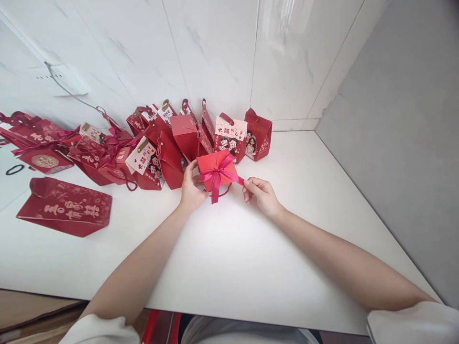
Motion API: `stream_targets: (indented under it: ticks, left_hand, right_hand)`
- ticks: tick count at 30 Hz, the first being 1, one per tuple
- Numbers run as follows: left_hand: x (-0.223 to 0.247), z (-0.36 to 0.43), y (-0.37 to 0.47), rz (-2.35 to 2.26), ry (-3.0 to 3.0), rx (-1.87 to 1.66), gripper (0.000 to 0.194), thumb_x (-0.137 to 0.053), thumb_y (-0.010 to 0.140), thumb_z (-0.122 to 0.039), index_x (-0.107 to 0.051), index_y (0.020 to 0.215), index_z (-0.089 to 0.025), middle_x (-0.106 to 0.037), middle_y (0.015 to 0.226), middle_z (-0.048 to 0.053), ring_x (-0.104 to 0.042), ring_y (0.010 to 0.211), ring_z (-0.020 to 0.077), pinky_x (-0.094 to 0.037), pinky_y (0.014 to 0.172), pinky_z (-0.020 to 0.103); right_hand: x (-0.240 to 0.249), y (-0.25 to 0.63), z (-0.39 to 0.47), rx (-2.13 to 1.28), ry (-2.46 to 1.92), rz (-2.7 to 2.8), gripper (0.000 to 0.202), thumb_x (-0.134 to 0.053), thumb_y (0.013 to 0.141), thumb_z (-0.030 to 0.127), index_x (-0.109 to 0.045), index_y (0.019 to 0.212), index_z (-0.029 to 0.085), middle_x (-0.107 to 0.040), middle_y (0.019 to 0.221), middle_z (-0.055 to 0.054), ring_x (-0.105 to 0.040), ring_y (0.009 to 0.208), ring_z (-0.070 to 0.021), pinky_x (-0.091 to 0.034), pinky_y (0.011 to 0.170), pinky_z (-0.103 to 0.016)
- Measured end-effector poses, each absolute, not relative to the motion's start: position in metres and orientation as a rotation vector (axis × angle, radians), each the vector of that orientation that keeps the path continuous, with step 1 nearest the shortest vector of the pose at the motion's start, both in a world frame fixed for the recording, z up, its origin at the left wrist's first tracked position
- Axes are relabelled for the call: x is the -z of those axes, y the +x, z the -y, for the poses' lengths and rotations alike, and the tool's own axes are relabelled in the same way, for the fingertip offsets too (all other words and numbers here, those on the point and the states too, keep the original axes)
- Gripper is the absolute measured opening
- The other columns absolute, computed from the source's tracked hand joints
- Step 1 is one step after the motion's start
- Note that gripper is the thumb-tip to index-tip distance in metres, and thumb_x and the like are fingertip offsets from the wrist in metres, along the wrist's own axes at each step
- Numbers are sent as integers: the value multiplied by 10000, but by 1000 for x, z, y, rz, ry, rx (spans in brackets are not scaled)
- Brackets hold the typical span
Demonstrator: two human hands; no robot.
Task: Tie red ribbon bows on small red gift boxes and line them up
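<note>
A small red gift box (pixel 204 163) with a magenta ribbon bow (pixel 218 173) tied on its top is in the middle of the view. My left hand (pixel 192 188) grips the box by its left side. Between the thumb and fingertips of my right hand (pixel 261 195) is one end of the ribbon, stretched out to the right of the bow. A thin red cord shows below the box's front edge. Just behind it stands a pink-and-red gift box (pixel 230 130) with a cartoon couple, partly hidden.
Many red gift boxes (pixel 171 160) crowd along the wall to the left and behind. One large red box (pixel 68 205) lies on its side at the left of the white table (pixel 222 267). Another red box (pixel 258 136) ends the row. A grey panel (pixel 405 143) borders the right side.
</note>
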State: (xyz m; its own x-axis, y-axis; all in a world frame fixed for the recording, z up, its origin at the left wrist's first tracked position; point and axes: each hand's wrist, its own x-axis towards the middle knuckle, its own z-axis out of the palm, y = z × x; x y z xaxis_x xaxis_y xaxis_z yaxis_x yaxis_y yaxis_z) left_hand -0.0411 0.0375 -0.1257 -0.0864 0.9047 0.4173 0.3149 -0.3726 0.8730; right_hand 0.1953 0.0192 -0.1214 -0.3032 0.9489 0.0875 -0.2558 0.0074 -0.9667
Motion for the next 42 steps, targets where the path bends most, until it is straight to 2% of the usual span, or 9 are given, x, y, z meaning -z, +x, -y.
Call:
stream_targets:
  ticks: [9, 15, 19, 22, 25, 28, 31, 37, 42]
  left_hand:
    - [118, -34, -37, -1248, 1598, -1448, 1075, -942, 424, -277, -414, 1360, -307, -434, 1481, 136, -633, 1152, 307, -602, 869, 406]
    - [125, -38, -41, -1188, 1555, -1491, 1041, -945, 434, -263, -433, 1336, -351, -456, 1472, 99, -627, 1153, 302, -602, 870, 411]
    - [124, -39, -42, -1180, 1534, -1487, 1063, -953, 405, -263, -444, 1334, -349, -455, 1479, 98, -610, 1175, 318, -595, 874, 420]
    - [121, -36, -40, -1177, 1587, -1461, 1043, -944, 424, -245, -449, 1338, -330, -471, 1461, 103, -598, 1198, 321, -573, 925, 422]
    - [120, -32, -38, -1132, 1639, -1388, 1019, -924, 465, -230, -440, 1357, -325, -485, 1442, 106, -585, 1218, 321, -570, 919, 403]
    - [119, -29, -36, -1099, 1651, -1317, 1025, -904, 495, -217, -414, 1390, -317, -471, 1443, 120, -624, 1144, 299, -579, 868, 385]
    - [118, -26, -35, -1102, 1679, -1291, 1029, -893, 508, -210, -410, 1411, -312, -463, 1455, 123, -647, 1086, 274, -571, 872, 381]
    - [117, -22, -34, -1125, 1720, -1240, 1003, -883, 540, -246, -434, 1428, -368, -454, 1495, 80, -630, 1147, 303, -582, 872, 399]
    - [121, -26, -38, -1065, 1664, -1222, 1066, -904, 540, -265, -400, 1476, -353, -473, 1506, 92, -557, 1281, 362, -577, 926, 446]
  right_hand:
    - [124, 194, -19, -1544, -796, 1267, 418, -661, 826, 595, -618, 696, 200, -594, 544, 15, -544, 489, -121, -447, 512, -269]
    - [131, 193, -23, -1549, -857, 1291, 415, -633, 835, 584, -611, 703, 191, -608, 556, 2, -553, 494, -134, -451, 524, -285]
    - [136, 194, -28, -1423, -931, 1218, 293, -661, 834, 495, -563, 798, 221, -657, 760, 6, -600, 625, -137, -467, 603, -283]
    - [135, 197, -30, -1389, -922, 1140, 254, -616, 873, 492, -557, 911, 249, -667, 1072, -25, -646, 879, -172, -502, 695, -298]
    - [130, 199, -28, -1509, -715, 1184, 393, -534, 910, 580, -552, 1178, 293, -530, 1421, -47, -551, 1252, -231, -497, 969, -408]
    - [126, 198, -24, -1585, -525, 1328, 634, -589, 871, 614, -419, 1408, 323, -387, 1568, -40, -360, 1450, -248, -328, 1174, -486]
    - [124, 196, -21, -1616, -490, 1386, 803, -691, 830, 546, -290, 1495, 342, -313, 1612, -38, -296, 1489, -247, -267, 1214, -511]
    - [123, 195, -22, -1650, -528, 1387, 803, -708, 839, 478, -279, 1503, 337, -179, 1658, -29, -341, 1464, -257, -323, 1198, -490]
    - [120, 196, -23, -1657, -550, 1439, 936, -732, 806, 505, -175, 1542, 347, -145, 1666, -55, -365, 1444, -279, -313, 1189, -521]
